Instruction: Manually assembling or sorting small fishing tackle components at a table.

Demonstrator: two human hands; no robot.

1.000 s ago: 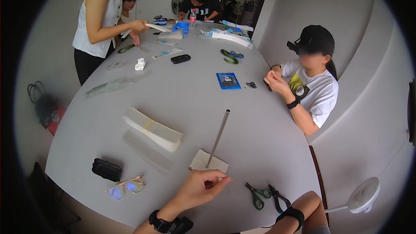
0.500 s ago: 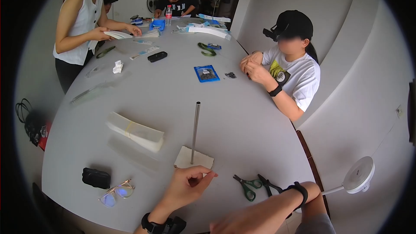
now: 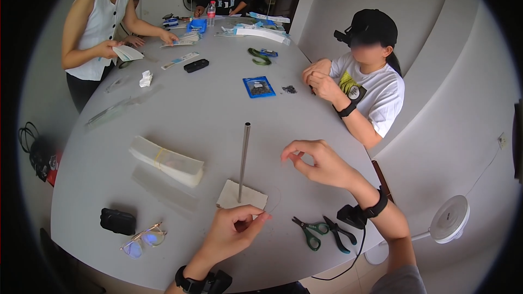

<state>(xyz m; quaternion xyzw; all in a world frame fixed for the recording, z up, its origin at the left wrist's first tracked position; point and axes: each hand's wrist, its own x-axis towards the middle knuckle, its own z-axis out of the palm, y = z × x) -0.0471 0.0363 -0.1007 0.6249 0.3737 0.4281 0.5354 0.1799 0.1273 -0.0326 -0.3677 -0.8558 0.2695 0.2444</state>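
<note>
My left hand (image 3: 235, 231) is closed in a pinch just in front of a pale square base (image 3: 253, 198). A thin, hair-like line (image 3: 279, 198) curves up from its fingertips. An upright metal rod (image 3: 244, 158) stands on that base. Raised to the right of the rod, my right hand (image 3: 327, 164) has its thumb and forefinger brought together. What they hold, if anything, is too fine to see. Below it on the table lie green-handled scissors (image 3: 311, 232) and dark pliers (image 3: 339, 234).
On the grey table (image 3: 163, 256), a banded bundle of clear strips (image 3: 169, 160) lies left of the rod. Nearer me are a black case (image 3: 117, 221) and eyeglasses (image 3: 144, 239). A blue packet (image 3: 259, 87) sits farther off. Co-workers stand or sit around the table.
My right hand has risen from the table's near edge to beside the rod, uncovering the pliers. My left hand keeps its pinch. A co-worker at the far left has shifted the papers they hold.
</note>
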